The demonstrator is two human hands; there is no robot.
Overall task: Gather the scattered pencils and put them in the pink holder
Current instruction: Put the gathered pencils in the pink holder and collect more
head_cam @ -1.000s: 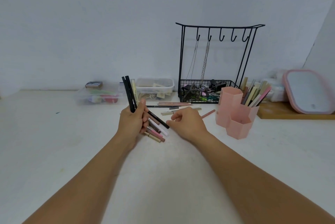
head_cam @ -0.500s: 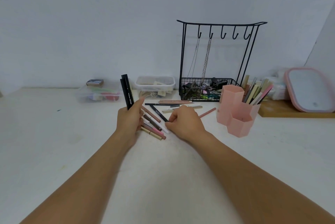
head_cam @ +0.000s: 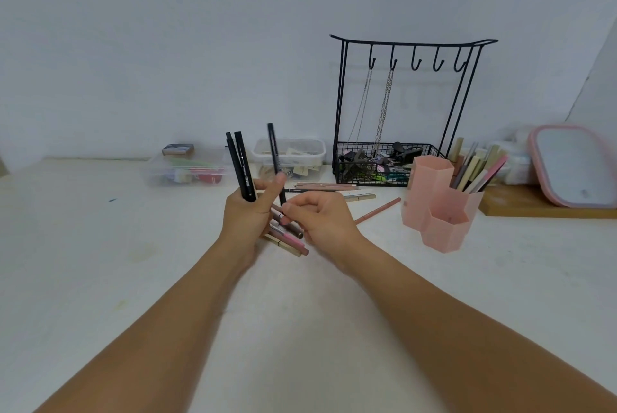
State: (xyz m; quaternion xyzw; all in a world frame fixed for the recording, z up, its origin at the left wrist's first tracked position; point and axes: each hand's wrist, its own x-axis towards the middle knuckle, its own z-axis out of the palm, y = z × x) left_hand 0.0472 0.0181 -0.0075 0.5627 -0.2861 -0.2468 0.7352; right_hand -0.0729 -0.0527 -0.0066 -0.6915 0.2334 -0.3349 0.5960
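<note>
Roughly midway, we judge: our white table point(head_cam: 100, 279) carries a black wire rack point(head_cam: 400, 105) at one o'clock, five hooks on its bar, two chains hanging from them, and beside it at two o'clock the pink holder point(head_cam: 434, 209), three hexagonal cells joined, the rear right cell already stocked with pencils, the other two empty as far as we can see. Two clear boxes point(head_cam: 187, 168) sit at eleven and twelve o'clock. Our left hand point(head_cam: 247, 215) is closed around two black pencils point(head_cam: 241, 167) held upright, and its thumb and forefinger are taking a third black pencil point(head_cam: 274, 158), which our right hand point(head_cam: 324, 222) pinches at its lower end and passes across. Left to gather: a small heap point(head_cam: 288, 239) under our hands, perhaps five though overlap blurs the count, one reddish pencil point(head_cam: 379, 210) at one o'clock near the holder, and about four more point(head_cam: 329, 187) lying in front of the rack. None of the handful has reached the holder yet.
</note>
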